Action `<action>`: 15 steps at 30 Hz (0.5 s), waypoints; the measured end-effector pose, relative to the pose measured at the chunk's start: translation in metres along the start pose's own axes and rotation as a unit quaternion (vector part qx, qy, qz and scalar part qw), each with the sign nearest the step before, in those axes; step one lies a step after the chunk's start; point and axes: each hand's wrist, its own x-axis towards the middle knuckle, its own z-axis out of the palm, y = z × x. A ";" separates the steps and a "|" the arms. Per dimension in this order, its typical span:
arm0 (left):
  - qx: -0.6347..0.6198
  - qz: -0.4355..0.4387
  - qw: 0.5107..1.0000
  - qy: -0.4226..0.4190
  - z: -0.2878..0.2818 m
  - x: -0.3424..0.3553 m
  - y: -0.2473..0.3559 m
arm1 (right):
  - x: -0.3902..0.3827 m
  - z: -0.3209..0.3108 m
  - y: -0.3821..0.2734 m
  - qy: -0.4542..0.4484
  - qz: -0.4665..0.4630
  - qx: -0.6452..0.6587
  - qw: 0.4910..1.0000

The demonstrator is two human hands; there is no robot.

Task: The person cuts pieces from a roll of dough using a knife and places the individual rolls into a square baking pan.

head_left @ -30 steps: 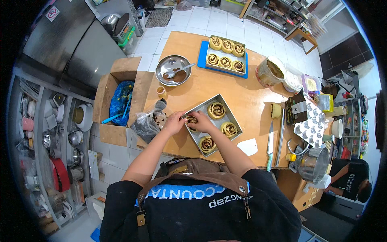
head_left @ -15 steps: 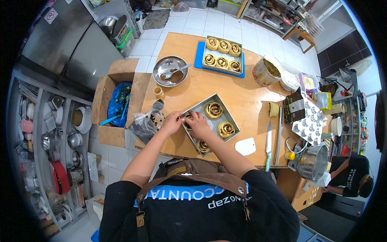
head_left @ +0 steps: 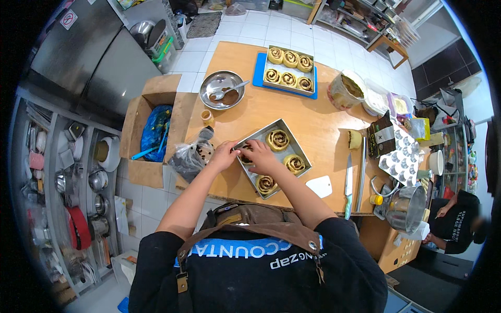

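Both hands, left hand (head_left: 225, 155) and right hand (head_left: 261, 155), pinch a dough roll (head_left: 245, 154), apparently, in the steel tray (head_left: 300, 151); squeezing could deform it, or crowd neighbouring rolls

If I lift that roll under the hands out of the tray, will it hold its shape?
Probably not. The roll looks like raw, soft coiled dough, so it may sag or unwind. Both hands, left and right, cup it, suggesting it needs support. Its filling likely makes it sticky.
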 end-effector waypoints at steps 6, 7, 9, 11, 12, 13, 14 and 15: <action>0.013 -0.006 1.000 -0.026 0.000 0.003 0.005 | -0.017 -0.001 -0.002 0.067 -0.096 -0.009 0.993; 0.010 -0.008 1.000 -0.028 0.000 0.003 0.006 | -0.010 0.005 -0.006 0.074 -0.085 -0.010 0.994; 0.009 -0.008 0.999 -0.030 -0.001 0.003 0.006 | 0.002 0.017 -0.006 0.083 -0.074 -0.011 0.994; 0.005 -0.006 1.000 -0.021 0.000 0.003 0.005 | 0.010 0.023 -0.003 0.043 -0.033 0.025 0.998; 0.005 -0.005 1.000 -0.023 0.000 0.003 0.005 | 0.010 0.024 -0.001 0.044 -0.031 0.026 0.998; 0.009 0.006 1.000 -0.024 -0.001 0.003 0.004 | 0.009 0.025 0.001 0.036 -0.044 0.010 0.998; 0.012 0.015 1.000 -0.022 -0.002 0.002 0.004 | 0.010 0.024 0.001 0.029 -0.060 -0.005 0.998; 0.012 0.015 1.000 -0.021 -0.003 0.003 0.004 | 0.008 0.022 0.003 0.029 -0.061 -0.006 0.998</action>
